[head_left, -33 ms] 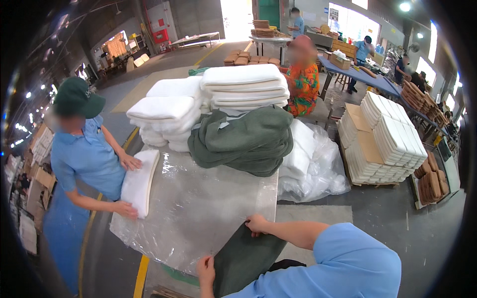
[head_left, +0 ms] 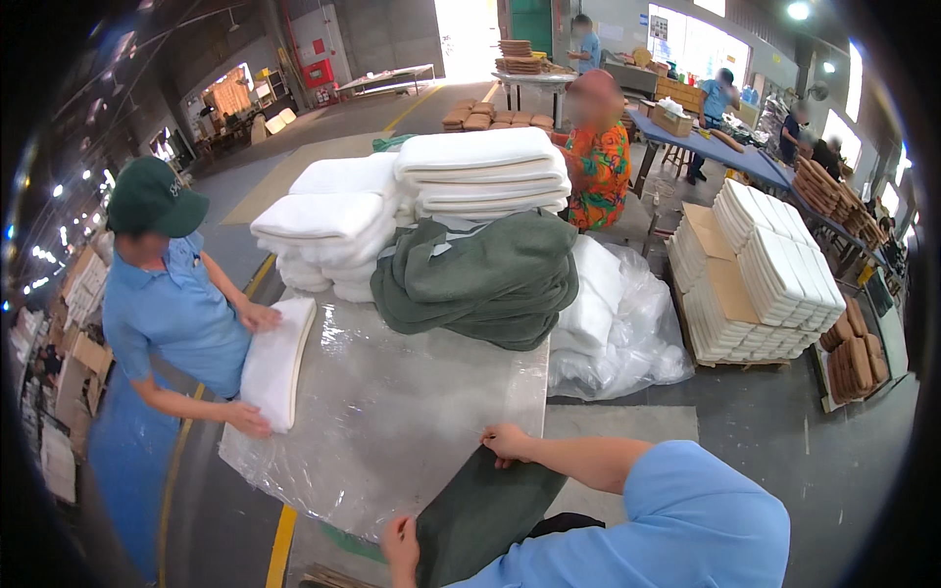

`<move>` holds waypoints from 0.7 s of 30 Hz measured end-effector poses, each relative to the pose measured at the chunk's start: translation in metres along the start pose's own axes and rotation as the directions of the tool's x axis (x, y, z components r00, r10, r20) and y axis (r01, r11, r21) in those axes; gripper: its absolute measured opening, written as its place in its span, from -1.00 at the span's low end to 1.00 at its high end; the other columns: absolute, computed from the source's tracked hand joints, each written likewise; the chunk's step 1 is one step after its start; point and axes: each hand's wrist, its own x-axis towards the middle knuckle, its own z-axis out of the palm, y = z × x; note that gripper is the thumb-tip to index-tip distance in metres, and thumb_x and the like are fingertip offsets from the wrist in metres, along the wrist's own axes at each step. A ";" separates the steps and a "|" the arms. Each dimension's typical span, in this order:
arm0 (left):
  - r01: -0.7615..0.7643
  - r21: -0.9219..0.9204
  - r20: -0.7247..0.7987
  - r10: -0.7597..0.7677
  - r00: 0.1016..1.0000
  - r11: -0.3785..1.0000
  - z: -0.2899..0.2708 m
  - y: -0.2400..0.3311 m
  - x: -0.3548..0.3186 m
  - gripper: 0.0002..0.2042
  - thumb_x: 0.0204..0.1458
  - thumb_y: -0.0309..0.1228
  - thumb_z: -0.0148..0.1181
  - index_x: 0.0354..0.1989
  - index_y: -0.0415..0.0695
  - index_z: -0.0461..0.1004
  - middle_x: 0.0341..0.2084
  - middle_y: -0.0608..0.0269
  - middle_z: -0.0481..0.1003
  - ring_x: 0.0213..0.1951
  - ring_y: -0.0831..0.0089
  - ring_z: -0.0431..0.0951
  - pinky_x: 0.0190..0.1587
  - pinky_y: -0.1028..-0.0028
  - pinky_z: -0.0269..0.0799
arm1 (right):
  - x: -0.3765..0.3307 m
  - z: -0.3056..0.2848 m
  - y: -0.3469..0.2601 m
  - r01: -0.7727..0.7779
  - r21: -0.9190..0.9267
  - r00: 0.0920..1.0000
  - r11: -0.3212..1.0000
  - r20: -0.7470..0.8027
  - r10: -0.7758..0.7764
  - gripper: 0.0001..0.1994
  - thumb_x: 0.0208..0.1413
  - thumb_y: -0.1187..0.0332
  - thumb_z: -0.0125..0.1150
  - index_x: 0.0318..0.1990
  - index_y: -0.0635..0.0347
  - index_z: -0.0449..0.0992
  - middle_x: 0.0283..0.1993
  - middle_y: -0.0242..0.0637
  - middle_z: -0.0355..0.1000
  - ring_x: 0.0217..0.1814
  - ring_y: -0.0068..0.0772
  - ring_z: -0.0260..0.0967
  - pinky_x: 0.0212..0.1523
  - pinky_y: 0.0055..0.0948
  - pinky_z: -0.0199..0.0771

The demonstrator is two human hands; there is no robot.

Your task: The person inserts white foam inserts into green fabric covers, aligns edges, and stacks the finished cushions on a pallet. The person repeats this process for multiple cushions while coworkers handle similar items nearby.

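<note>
A dark green piece of cloth [head_left: 490,514], which looks like an empty cushion cover, hangs between my two hands at the table's near edge. My right hand [head_left: 505,444] is closed on its upper right corner. Lower and to the left, my left hand [head_left: 401,551] grips the cloth's left edge, with the fingertips partly hidden. Farther back on the plastic-covered table [head_left: 392,402] lies a heap of dark green covers [head_left: 480,279]. At the left, a co-worker in a blue shirt rests both hands on a white foam pad [head_left: 277,366].
Behind the green heap stand stacks of folded white pads [head_left: 480,171]. A clear plastic bag of white pieces [head_left: 627,338] sits right of the table. Farther right, a pallet carries stacked white cushions [head_left: 765,279]. A person in a patterned orange shirt [head_left: 598,176] is beyond the table.
My left hand has shifted very slightly down and left with the cloth edge. The co-worker's head is a little lower. Otherwise the scene looks the same.
</note>
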 end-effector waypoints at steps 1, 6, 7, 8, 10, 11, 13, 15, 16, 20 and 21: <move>0.059 0.002 0.010 -0.059 0.998 0.998 -0.016 -0.003 -0.021 -0.46 0.40 0.04 0.02 0.08 -0.24 0.63 -0.08 -0.06 0.68 0.03 0.12 0.66 0.11 0.11 0.53 | -0.004 -0.006 0.009 0.016 0.138 1.000 0.990 0.015 -0.018 -0.64 0.42 0.17 0.19 0.15 0.23 0.63 -0.18 -0.12 0.70 -0.37 -0.27 0.66 -0.25 -0.20 0.68; 0.110 -0.067 -0.036 -0.112 0.993 0.992 -0.045 -0.019 -0.105 -0.63 0.17 -0.41 0.41 0.16 -0.18 0.63 0.09 -0.41 0.55 0.06 -0.33 0.61 0.13 -0.09 0.58 | -0.054 -0.083 0.011 0.237 0.058 0.968 0.970 0.071 -0.241 -0.59 0.42 0.15 0.25 0.33 0.03 0.57 0.24 -0.20 0.59 0.25 -0.40 0.53 0.25 -0.36 0.52; 0.337 -0.288 0.004 -0.351 0.937 0.896 -0.036 -0.017 -0.101 -0.63 0.18 -0.40 0.40 0.16 -0.19 0.63 0.09 -0.40 0.56 0.06 -0.31 0.61 0.13 -0.09 0.57 | -0.066 -0.093 0.017 0.250 0.057 0.962 0.967 0.100 -0.255 -0.59 0.43 0.13 0.23 0.33 0.03 0.58 0.25 -0.22 0.59 0.26 -0.38 0.53 0.28 -0.36 0.49; 0.416 -0.396 0.038 -0.438 0.898 0.819 -0.027 -0.015 -0.094 -0.63 0.18 -0.39 0.38 0.16 -0.19 0.63 0.09 -0.39 0.56 0.06 -0.30 0.61 0.13 -0.08 0.57 | -0.077 -0.103 0.026 0.259 0.053 0.957 0.965 0.122 -0.263 -0.59 0.43 0.12 0.22 0.33 0.03 0.58 0.26 -0.23 0.59 0.26 -0.36 0.53 0.31 -0.35 0.47; 0.456 -0.546 0.104 -0.483 0.870 0.703 -0.010 -0.012 -0.075 -0.63 0.20 -0.36 0.36 0.15 -0.20 0.63 0.08 -0.37 0.56 0.07 -0.28 0.61 0.14 -0.06 0.56 | -0.089 -0.116 0.039 0.277 0.057 0.951 0.959 0.124 -0.282 -0.57 0.43 0.04 0.20 0.29 0.04 0.61 0.21 -0.23 0.62 0.22 -0.34 0.55 0.27 -0.33 0.48; 0.468 -0.599 0.134 -0.495 0.858 0.650 -0.003 -0.011 -0.068 -0.63 0.21 -0.35 0.34 0.15 -0.20 0.63 0.08 -0.36 0.57 0.07 -0.26 0.61 0.15 -0.06 0.56 | -0.095 -0.106 0.048 0.282 0.075 0.949 0.956 0.122 -0.290 -0.54 0.42 -0.03 0.19 0.25 0.05 0.63 0.15 -0.21 0.64 0.18 -0.33 0.56 0.21 -0.32 0.52; 0.474 -0.690 0.186 -0.500 0.846 0.546 0.009 -0.010 -0.054 -0.63 0.22 -0.32 0.32 0.15 -0.21 0.63 0.08 -0.34 0.57 0.07 -0.24 0.61 0.15 -0.04 0.56 | -0.105 -0.085 0.058 0.342 0.039 0.934 0.939 0.094 -0.344 -0.49 0.40 -0.13 0.17 0.19 0.06 0.67 0.06 -0.19 0.67 0.09 -0.29 0.60 0.12 -0.29 0.56; 0.472 -0.748 0.218 -0.500 0.838 0.466 0.016 -0.012 -0.044 -0.63 0.23 -0.29 0.29 0.15 -0.21 0.62 0.08 -0.32 0.58 0.08 -0.21 0.61 0.16 -0.03 0.55 | -0.107 -0.065 0.056 0.437 -0.059 0.899 0.897 0.068 -0.434 -0.46 0.41 -0.18 0.12 0.15 0.07 0.69 0.01 -0.17 0.68 0.02 -0.24 0.62 0.06 -0.27 0.58; 0.473 -0.768 0.237 -0.495 0.836 0.431 0.018 -0.014 -0.041 -0.63 0.24 -0.28 0.28 0.15 -0.22 0.62 0.08 -0.31 0.58 0.08 -0.20 0.61 0.17 -0.02 0.55 | -0.104 -0.063 0.054 0.406 -0.094 0.914 0.909 0.049 -0.403 -0.46 0.40 -0.18 0.12 0.11 0.08 0.70 -0.03 -0.15 0.68 -0.01 -0.20 0.63 0.03 -0.25 0.58; 0.475 -0.821 0.288 -0.489 0.823 0.316 0.023 -0.030 -0.033 -0.61 0.27 -0.22 0.23 0.14 -0.23 0.62 0.07 -0.27 0.59 0.09 -0.15 0.61 0.18 0.01 0.53 | -0.091 -0.054 0.036 0.277 -0.158 0.961 0.948 0.025 -0.277 -0.47 0.39 -0.19 0.14 0.00 0.11 0.74 -0.15 -0.16 0.69 -0.11 -0.19 0.63 -0.08 -0.23 0.57; 0.474 -0.830 0.297 -0.487 0.822 0.294 0.025 -0.034 -0.033 -0.60 0.28 -0.21 0.21 0.14 -0.23 0.62 0.07 -0.26 0.59 0.09 -0.14 0.61 0.19 0.01 0.53 | -0.089 -0.058 0.028 0.219 -0.171 0.976 0.961 0.053 -0.213 -0.49 0.40 -0.16 0.15 0.02 0.09 0.74 -0.11 -0.19 0.70 -0.07 -0.23 0.63 -0.04 -0.26 0.57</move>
